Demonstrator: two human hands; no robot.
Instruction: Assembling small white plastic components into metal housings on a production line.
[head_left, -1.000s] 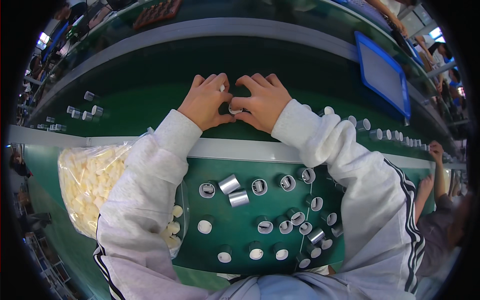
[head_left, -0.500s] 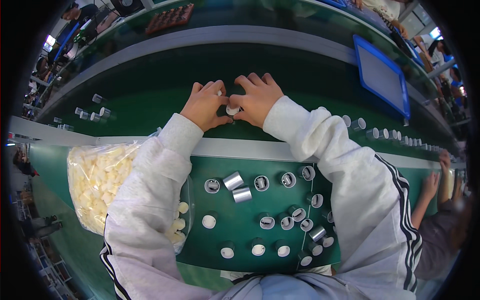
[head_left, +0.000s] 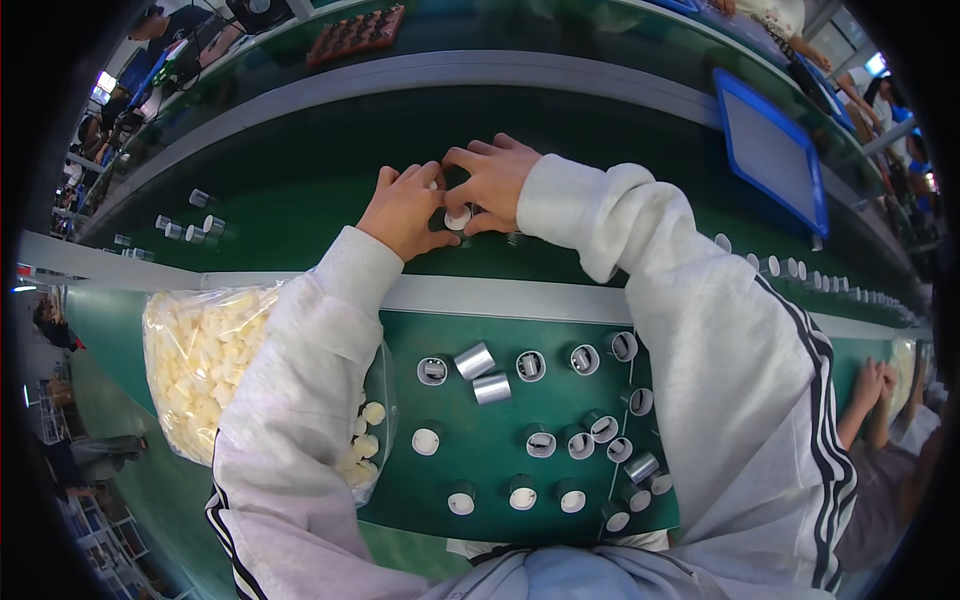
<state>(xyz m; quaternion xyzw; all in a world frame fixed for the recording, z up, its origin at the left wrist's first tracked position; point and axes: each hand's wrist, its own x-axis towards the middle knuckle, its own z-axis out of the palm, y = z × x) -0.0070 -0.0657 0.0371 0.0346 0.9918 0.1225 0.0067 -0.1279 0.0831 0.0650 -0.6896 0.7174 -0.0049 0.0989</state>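
A small silver cylinder with a white top (head_left: 457,218) is between my two hands over the dark green belt. My left hand (head_left: 402,212) curls around its left side, thumb below and fingers bent above. A small pale piece (head_left: 433,185) shows at the left fingers. My right hand (head_left: 497,182) closes on the cylinder from the right, its index finger and thumb at the rim. Nearer me, several silver cylinders (head_left: 530,365) stand on the green bench, some showing metal parts inside, others white tops (head_left: 426,441). A few lie on their sides (head_left: 474,360).
A clear bag of cream-coloured pieces (head_left: 200,370) lies beside my left forearm, some pieces (head_left: 366,446) at its mouth. More cylinders stand on the belt at left (head_left: 213,225) and in a row at right (head_left: 790,267). A blue-rimmed tray (head_left: 770,145) is at far right. A co-worker's hands (head_left: 873,385) are at right.
My right hand has shifted left and slightly up, turning around the cylinder; my left hand stays almost still. The right sleeve now covers more of the belt's row. The co-worker's raised hand has come down.
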